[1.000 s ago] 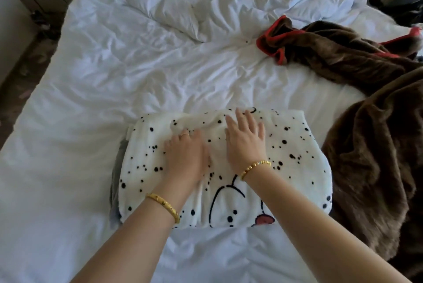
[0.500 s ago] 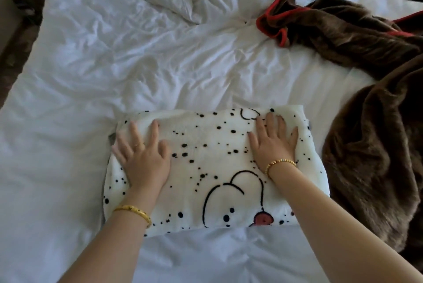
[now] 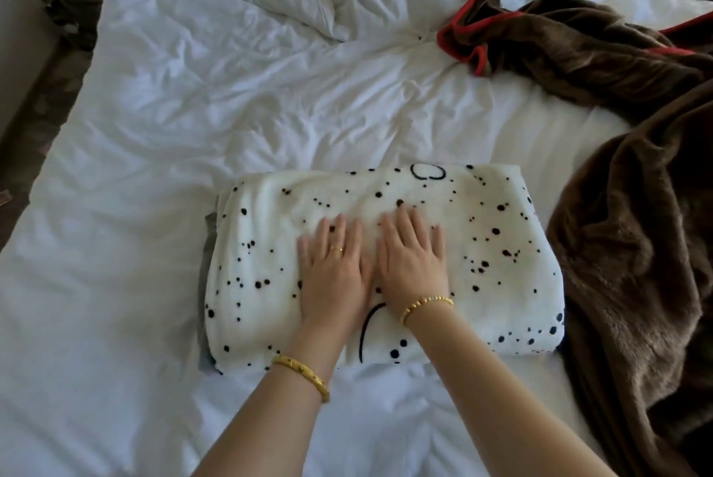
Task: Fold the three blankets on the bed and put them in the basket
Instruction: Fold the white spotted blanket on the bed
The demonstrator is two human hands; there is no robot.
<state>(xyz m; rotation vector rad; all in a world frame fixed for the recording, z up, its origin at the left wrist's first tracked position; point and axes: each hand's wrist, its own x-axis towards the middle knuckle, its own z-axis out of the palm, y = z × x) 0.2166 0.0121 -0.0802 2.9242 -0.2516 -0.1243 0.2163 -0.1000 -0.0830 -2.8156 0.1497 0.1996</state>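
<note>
Hands — left (image 3: 333, 276), right (image 3: 411, 262) — flat on folded spotted blanket (image 3: 482, 253); no writing legible

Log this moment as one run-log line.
left hand: flat on spotted blanket | right hand: flat beside it | brown blanket: unfolded | basket: unseen

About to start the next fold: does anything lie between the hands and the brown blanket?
Nothing visible does. Both hands, left and right, press flat on the folded spotted blanket; the brown blanket lies unfolded right beside it. No basket is in view.
</note>
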